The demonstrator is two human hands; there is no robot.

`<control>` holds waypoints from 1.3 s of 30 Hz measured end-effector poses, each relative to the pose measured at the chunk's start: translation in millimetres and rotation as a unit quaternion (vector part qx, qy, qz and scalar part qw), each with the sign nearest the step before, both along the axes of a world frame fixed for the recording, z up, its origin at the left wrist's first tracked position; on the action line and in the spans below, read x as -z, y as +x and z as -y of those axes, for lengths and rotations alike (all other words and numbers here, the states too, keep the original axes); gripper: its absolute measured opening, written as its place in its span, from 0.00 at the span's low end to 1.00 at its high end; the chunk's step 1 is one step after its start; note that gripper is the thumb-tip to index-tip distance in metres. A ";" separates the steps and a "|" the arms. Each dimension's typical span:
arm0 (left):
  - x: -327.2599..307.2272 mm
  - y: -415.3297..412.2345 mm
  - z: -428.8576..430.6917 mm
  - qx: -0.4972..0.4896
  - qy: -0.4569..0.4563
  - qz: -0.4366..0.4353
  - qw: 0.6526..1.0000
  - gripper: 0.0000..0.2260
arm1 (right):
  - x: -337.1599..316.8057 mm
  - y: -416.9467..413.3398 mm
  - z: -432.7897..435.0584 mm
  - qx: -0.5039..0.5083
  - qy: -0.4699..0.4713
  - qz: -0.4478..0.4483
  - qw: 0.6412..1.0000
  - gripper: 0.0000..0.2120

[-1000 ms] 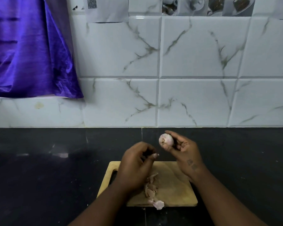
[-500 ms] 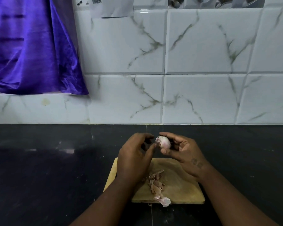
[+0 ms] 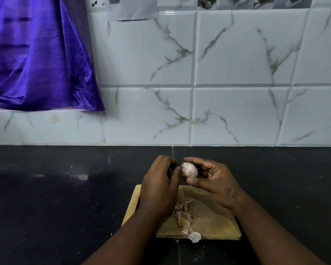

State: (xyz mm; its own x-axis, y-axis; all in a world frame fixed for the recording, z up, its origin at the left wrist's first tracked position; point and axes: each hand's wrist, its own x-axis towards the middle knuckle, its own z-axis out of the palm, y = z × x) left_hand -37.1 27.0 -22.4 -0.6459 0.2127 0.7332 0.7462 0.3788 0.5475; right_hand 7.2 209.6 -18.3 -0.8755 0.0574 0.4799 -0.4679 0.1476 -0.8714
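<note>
A small pale bulb with pink streaks, likely an onion or garlic (image 3: pixel 189 170), is held above the far edge of a wooden cutting board (image 3: pixel 214 220). My right hand (image 3: pixel 214 180) grips the bulb between thumb and curled fingers. My left hand (image 3: pixel 159 186) is beside it, its curled fingers at the bulb's left end, the thumb tip touching the skin. A heap of peeled skins (image 3: pixel 183 215) lies on the board, and one pale piece (image 3: pixel 194 236) hangs over the board's near edge.
The board lies on a black stone counter (image 3: pixel 55 197) that runs to a white marble-patterned tiled wall (image 3: pixel 237 73). A purple cloth (image 3: pixel 36 54) hangs at the upper left. Paper sheets (image 3: pixel 132 6) are stuck on the tiles at the top.
My left hand has risen from over the board to the bulb's left end. Both hands and the bulb now meet closer together.
</note>
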 end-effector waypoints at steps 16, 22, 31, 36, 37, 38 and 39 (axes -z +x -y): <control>1.7 -1.3 2.4 -0.012 0.018 0.024 0.999 0.09 | -4.3 3.8 -0.8 -0.025 -0.017 0.016 0.999 0.25; -1.2 -0.4 3.3 0.001 0.017 0.013 1.000 0.04 | -4.8 5.5 1.9 -0.035 -0.011 0.054 0.998 0.25; -3.7 -4.6 5.5 0.028 -0.031 -0.059 0.997 0.08 | -6.5 3.8 0.3 -0.023 -0.105 0.098 0.989 0.18; -3.9 -4.6 6.2 0.015 -0.036 -0.076 0.996 0.07 | -6.8 4.2 1.5 -0.010 -0.087 0.083 0.993 0.15; -3.7 -4.7 6.0 0.016 -0.034 -0.075 0.996 0.07 | -7.5 4.8 1.6 -0.007 -0.088 0.080 0.993 0.14; -3.6 -4.5 5.9 0.018 -0.033 -0.071 0.997 0.07 | -7.9 5.3 1.5 -0.007 -0.090 0.079 0.993 0.13; -3.3 -4.5 5.8 0.019 -0.031 -0.068 0.997 0.07 | -8.0 5.5 1.3 -0.006 -0.090 0.078 0.993 0.12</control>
